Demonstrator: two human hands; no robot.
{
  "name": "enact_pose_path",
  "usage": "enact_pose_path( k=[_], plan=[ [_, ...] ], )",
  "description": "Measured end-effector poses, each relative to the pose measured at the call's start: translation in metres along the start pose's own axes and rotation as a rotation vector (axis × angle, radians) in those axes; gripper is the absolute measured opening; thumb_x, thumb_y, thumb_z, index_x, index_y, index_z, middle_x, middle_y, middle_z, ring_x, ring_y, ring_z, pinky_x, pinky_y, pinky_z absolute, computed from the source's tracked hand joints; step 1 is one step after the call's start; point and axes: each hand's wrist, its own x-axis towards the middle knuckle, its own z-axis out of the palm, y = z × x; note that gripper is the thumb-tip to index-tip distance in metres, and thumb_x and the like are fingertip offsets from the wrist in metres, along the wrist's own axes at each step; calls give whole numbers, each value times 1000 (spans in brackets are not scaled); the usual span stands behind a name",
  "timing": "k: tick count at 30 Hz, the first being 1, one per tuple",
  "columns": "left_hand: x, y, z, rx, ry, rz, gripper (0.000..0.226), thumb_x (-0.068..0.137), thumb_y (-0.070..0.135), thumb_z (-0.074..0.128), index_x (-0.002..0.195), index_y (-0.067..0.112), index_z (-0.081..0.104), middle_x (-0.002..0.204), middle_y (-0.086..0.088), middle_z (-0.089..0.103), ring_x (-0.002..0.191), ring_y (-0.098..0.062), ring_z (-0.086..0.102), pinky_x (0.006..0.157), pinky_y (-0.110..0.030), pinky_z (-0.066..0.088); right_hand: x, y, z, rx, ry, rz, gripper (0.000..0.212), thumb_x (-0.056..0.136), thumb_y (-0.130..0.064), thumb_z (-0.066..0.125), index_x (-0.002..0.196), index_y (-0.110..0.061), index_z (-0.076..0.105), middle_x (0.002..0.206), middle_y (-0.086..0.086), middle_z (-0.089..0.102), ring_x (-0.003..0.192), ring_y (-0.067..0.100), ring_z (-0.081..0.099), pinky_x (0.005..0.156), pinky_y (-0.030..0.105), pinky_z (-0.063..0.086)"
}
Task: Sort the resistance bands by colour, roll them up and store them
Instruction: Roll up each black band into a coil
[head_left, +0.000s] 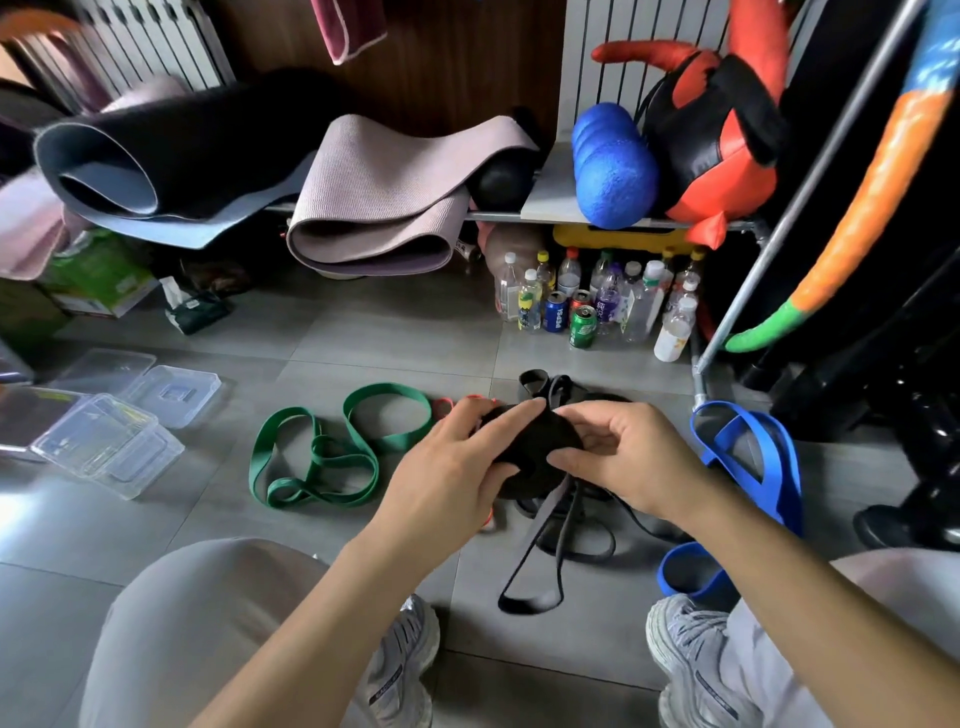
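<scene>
Roll of black resistance band (544, 441) sits between both hands, held above the grey floor tiles. The left hand (457, 460) wraps it from the left, fingers curled round its edge and the index finger laid across the top. The right hand (626, 457) grips it from the right, thumb and fingertips pinching its side. A loose tail (537, 535) of the same band hangs from under the roll to the floor, ending in a loop nearer the person than the hands. More black bands (545, 382) lie tangled just beyond and beneath the hands. Green bands (319, 457) lie spread on the floor to the left of the left hand, and a red band (443, 403) peeks out just past its fingertips. Blue bands (748, 452) lie to the right of the right hand. Clear plastic boxes (109, 441) sit well off to the left of the left hand.
</scene>
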Motion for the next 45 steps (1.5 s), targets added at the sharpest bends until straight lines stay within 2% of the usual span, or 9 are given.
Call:
enact_pose_path(
  k=[7, 11, 14, 17, 20, 24, 26, 35, 45],
  plan=[
    [7, 7, -5, -468, 184, -221, 62, 76, 14, 66, 120, 53, 44, 109, 19, 51, 101, 9, 47, 85, -8, 41, 3, -6, -9, 74, 69, -1, 30, 62, -27, 76, 88, -36, 64, 84, -18, 72, 85, 5, 69, 82, 21, 53],
    [9, 8, -4, -680, 220, -386, 68, 77, 4, 70, 105, 62, 48, 109, 24, 56, 106, -11, 58, 88, -39, 53, 3, -2, -9, 90, 71, 12, 31, 61, -22, 77, 87, -34, 64, 82, -21, 72, 83, 0, 68, 82, 16, 52],
    [10, 12, -3, -757, 213, -444, 68, 77, 0, 69, 100, 60, 48, 99, 31, 57, 98, -11, 61, 83, -42, 55, 3, 1, -8, 75, 113, 1, 34, 69, -7, 78, 84, -35, 64, 78, -22, 71, 80, 0, 68, 80, 15, 52],
    [9, 13, -4, -686, 123, -408, 59, 78, 2, 70, 105, 46, 41, 101, 21, 55, 95, -11, 60, 84, -37, 54, 1, 2, -6, 39, 123, -8, 37, 72, -2, 76, 85, -35, 66, 78, -19, 72, 78, 3, 69, 77, 16, 52],
    [7, 7, -8, -283, 40, -301, 54, 75, 19, 75, 114, 30, 39, 112, 9, 51, 105, -15, 52, 87, -27, 46, -1, 4, -4, -40, 73, -23, 36, 75, -1, 75, 89, -34, 67, 83, -13, 73, 79, 4, 70, 76, 18, 53],
    [2, 0, -1, 114, -50, 40, 72, 76, 23, 72, 135, 33, 31, 126, -1, 50, 109, -26, 53, 81, -39, 53, 0, 4, -2, -142, 9, -5, 33, 76, -6, 75, 93, -34, 68, 85, -11, 73, 77, 0, 68, 76, 16, 52],
    [1, 2, 3, 75, -43, 45, 64, 79, 21, 66, 133, 37, 36, 119, -2, 54, 100, -26, 58, 72, -40, 56, -1, 3, -3, -197, -1, -15, 31, 75, -10, 76, 97, -32, 70, 86, -12, 73, 79, -2, 67, 78, 17, 52],
    [5, 3, -4, -389, 129, -152, 51, 79, 17, 62, 122, 42, 49, 102, 14, 50, 96, 7, 47, 81, -6, 40, 2, -3, -7, 90, 3, -3, 34, 73, -4, 74, 91, -31, 66, 83, -17, 73, 82, 2, 68, 75, 16, 52],
    [7, 4, -7, -537, 110, -269, 56, 79, 12, 68, 110, 51, 45, 110, 13, 55, 102, 5, 50, 87, -14, 44, -2, -1, -3, 88, 53, 10, 35, 73, -1, 75, 85, -34, 66, 77, -20, 72, 77, -1, 68, 72, 12, 51]
  ],
)
